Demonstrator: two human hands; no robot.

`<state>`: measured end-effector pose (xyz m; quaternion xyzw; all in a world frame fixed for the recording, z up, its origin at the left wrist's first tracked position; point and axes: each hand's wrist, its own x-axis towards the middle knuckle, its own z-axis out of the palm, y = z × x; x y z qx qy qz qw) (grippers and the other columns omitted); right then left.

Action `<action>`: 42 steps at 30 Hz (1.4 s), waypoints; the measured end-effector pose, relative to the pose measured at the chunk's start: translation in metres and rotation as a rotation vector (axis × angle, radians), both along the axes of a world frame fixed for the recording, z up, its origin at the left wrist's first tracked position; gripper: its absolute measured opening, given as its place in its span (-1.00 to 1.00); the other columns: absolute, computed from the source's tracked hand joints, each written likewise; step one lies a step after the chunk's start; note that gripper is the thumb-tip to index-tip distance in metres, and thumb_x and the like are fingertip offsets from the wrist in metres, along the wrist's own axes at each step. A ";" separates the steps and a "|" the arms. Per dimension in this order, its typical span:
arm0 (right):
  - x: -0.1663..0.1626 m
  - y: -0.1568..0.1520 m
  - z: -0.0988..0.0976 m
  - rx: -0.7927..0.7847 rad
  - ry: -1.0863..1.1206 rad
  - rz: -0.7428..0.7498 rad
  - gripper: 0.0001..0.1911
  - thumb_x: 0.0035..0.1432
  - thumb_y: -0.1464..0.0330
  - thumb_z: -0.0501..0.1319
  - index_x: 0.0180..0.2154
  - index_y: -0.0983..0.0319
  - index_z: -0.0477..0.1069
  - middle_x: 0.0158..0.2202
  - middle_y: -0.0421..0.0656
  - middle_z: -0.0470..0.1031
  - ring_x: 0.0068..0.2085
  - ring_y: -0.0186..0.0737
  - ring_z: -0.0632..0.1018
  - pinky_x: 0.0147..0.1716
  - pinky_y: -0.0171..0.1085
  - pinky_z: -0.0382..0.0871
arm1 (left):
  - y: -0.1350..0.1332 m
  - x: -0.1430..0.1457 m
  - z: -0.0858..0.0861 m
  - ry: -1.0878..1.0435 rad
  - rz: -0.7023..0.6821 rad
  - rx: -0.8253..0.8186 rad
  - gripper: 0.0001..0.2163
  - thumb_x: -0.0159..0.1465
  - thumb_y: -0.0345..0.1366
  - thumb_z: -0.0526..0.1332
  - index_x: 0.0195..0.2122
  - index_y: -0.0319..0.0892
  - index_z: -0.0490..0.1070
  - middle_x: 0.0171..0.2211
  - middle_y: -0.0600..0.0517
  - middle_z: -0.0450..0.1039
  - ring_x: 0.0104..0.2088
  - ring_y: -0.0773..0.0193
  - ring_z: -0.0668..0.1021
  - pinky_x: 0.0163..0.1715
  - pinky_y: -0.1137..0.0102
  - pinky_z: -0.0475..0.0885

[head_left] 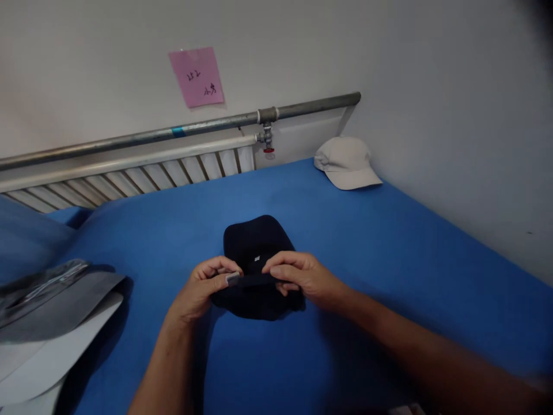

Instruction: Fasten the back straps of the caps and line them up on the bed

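Note:
A dark navy cap (254, 242) lies on the blue cloth-covered table (389, 248), with a small white tag showing inside it. My left hand (203, 288) pinches the cap's back strap, a small metal buckle at its fingertips. Across from it, my right hand (302, 275) grips the same strap from the right side. Both hands have their fingers curled closed on the strap, just above the cap's near edge.
A beige cap (345, 162) rests at the table's far right corner by the wall. Grey and white plastic bags (47, 328) lie at the left edge. A metal pipe (181, 131) and radiator (129, 176) run along the back wall under a pink note (197, 76).

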<state>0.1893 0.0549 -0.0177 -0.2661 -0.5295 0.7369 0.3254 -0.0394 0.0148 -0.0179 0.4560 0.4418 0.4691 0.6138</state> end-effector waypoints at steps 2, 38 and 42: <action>-0.002 -0.001 -0.002 -0.002 -0.020 0.010 -0.85 0.05 0.30 0.30 -0.34 0.26 0.50 -0.54 -0.30 0.34 -0.57 -0.49 0.34 -0.55 -0.40 0.20 | 0.001 0.002 -0.001 -0.028 0.006 -0.027 -0.82 -0.01 -0.24 0.45 -0.42 -0.18 0.56 -0.51 0.05 0.55 -0.51 0.41 0.51 -0.49 0.57 0.34; -0.011 0.001 -0.018 -0.338 0.096 0.085 -0.91 -0.02 0.44 0.30 -0.41 0.29 0.42 -0.56 -0.30 0.39 -0.66 -0.58 0.22 -0.63 -0.45 0.22 | 0.005 0.013 -0.014 -0.170 -0.017 -0.061 -0.84 -0.04 -0.33 0.44 -0.51 -0.17 0.47 -0.56 0.13 0.44 -0.58 0.47 0.40 -0.58 0.57 0.28; -0.012 0.001 -0.019 -0.320 0.090 0.107 -0.93 -0.01 0.44 0.29 -0.41 0.30 0.42 -0.58 -0.30 0.38 -0.67 -0.58 0.22 -0.63 -0.45 0.23 | 0.005 0.014 -0.015 -0.194 -0.044 -0.044 -0.86 -0.01 -0.32 0.44 -0.48 -0.16 0.48 -0.54 0.12 0.45 -0.56 0.47 0.42 -0.56 0.58 0.30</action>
